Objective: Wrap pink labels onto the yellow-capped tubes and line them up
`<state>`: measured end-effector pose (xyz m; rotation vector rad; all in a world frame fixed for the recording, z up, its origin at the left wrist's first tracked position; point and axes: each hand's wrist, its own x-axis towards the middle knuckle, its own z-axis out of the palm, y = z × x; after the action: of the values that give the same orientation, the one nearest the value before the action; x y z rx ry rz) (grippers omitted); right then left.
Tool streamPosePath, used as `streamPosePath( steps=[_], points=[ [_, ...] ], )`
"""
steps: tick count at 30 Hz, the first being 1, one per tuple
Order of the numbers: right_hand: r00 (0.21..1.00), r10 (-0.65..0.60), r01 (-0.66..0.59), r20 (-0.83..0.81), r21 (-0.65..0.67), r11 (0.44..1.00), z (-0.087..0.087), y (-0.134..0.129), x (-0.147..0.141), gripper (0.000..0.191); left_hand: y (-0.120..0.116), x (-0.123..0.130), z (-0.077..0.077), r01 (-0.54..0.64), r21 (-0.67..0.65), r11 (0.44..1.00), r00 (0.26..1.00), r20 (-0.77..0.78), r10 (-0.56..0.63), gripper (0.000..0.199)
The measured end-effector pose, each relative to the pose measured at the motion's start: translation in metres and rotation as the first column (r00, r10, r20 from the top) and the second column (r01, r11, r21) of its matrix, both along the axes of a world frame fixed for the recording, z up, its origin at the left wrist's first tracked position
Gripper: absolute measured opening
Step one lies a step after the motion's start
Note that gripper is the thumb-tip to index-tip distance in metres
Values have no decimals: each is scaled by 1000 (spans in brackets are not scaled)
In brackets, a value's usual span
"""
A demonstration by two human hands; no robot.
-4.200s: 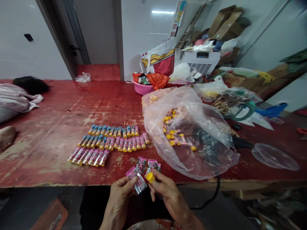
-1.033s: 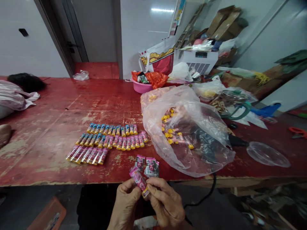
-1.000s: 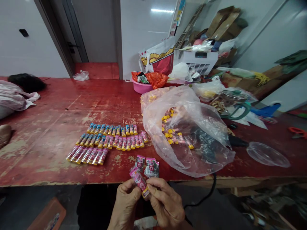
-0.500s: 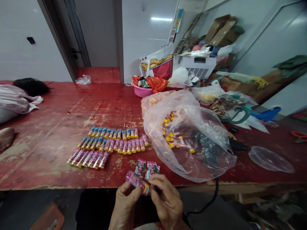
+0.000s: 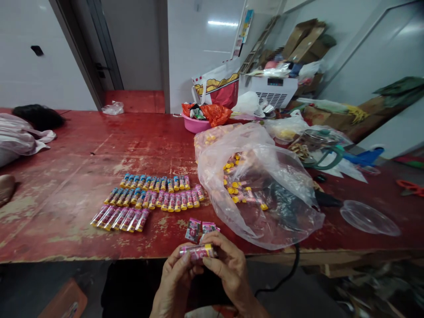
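Between my two hands lies a small clear tube (image 5: pixel 198 252) with a pink label and a yellow cap, held level at the table's front edge. My left hand (image 5: pixel 177 269) pinches its pink end. My right hand (image 5: pixel 228 260) has thumb and fingers closed on the yellow-capped end. Just beyond my fingers are small printed packets (image 5: pixel 192 229) with pink tops, partly covered by my right hand. Rows of similar tubes, blue-topped (image 5: pixel 155 183) at the back and pink-topped (image 5: pixel 121 218) in front, lie to the left on the red table (image 5: pixel 66 185).
A large clear plastic bag (image 5: pixel 212 176) with many yellow-capped tubes spreads to the right. Behind it stands a pink basin (image 5: pixel 195 126). Farther right are a lidded glass pot (image 5: pixel 318 150), a clear plastic lid (image 5: pixel 369 217) and a black cable (image 5: pixel 293 269).
The tube has turned from slanting to nearly level. My right hand has come left and closed on its yellow end, while my left hand keeps hold of the other end.
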<state>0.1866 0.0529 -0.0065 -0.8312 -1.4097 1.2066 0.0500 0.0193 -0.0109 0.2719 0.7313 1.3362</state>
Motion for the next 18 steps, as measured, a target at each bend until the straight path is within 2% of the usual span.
streamPosePath(
  steps=[4, 6, 10, 15, 18],
  points=[
    [983, 121, -142, -136, -164, 976, 7, 11, 6, 19, 0, -7, -4, 68, 65, 996, 996, -66, -64, 39],
    [976, 175, -197, -133, -177, 964, 13, 17, 7, 20, -1, -10, -1, 132, 74, 988, 987, -98, -125, 35],
    [964, 262, -266, -45, -169, 949, 21, 24, 8, 21, -7, -12, 7, 226, 7, 974, 971, -82, -224, 26],
    [974, 227, -220, 8, -220, 950, 16, 20, 8, 38, -9, -11, 14, 194, 37, 980, 978, -89, -191, 31],
    [986, 164, -161, 5, -166, 973, 13, 16, 7, 49, -8, -11, 14, 177, 54, 983, 980, -99, -171, 33]
  ],
)
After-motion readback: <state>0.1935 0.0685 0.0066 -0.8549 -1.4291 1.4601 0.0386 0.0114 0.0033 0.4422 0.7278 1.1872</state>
